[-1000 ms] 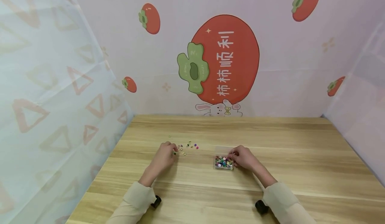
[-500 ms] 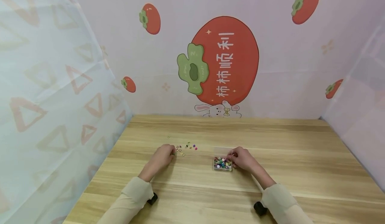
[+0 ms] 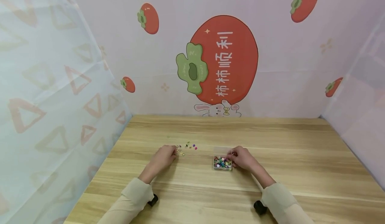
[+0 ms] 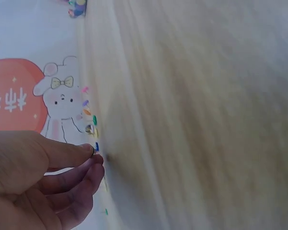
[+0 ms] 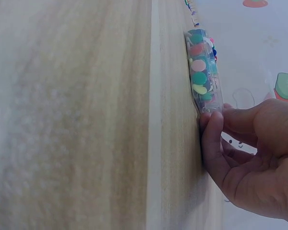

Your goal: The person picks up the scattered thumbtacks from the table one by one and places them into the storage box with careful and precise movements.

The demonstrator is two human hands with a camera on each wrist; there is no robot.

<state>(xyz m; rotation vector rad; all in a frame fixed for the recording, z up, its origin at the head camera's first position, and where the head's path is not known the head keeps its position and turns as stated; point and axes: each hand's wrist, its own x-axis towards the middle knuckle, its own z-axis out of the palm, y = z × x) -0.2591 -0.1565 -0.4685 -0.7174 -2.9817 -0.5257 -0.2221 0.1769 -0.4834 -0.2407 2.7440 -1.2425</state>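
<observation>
we see a wood-grain tabletop (image 3: 198,197) set within pale printed hangings: a back wall (image 3: 276,100) bearing a big red persimmon (image 3: 242,60) above a white rabbit (image 3: 215,111), a left wall (image 3: 54,100) marked with triangles, and a pale right wall (image 3: 361,117). the tabletop's far edge runs straight along the foot of the back wall, and its sides spread outward toward us. a broad stretch of wood lies between the right hand (image 3: 243,157) and the right wall, and a narrower one beside the left hand (image 3: 163,158). both forearms, in cream sleeves (image 3: 129,200), reach in from the near side, with black blocks (image 3: 260,207) under the cuffs. near the middle, a clear plastic box (image 3: 223,169) stands on the tabletop, heaped with multicoloured round-headed pins, its see-through lid (image 3: 222,149) open at the far side. the right hand, bent inward, pinches the box's right end between thumb and fingers. well apart from it, the left hand hangs low by the wood, fingers curled and tips together; in the left wrist view they pinch a small pin (image 4: 92,151), mostly hidden, only a dark edge showing. loose pins (image 3: 196,148) lie scattered just beside those fingertips, toward the box, with one farther back.
</observation>
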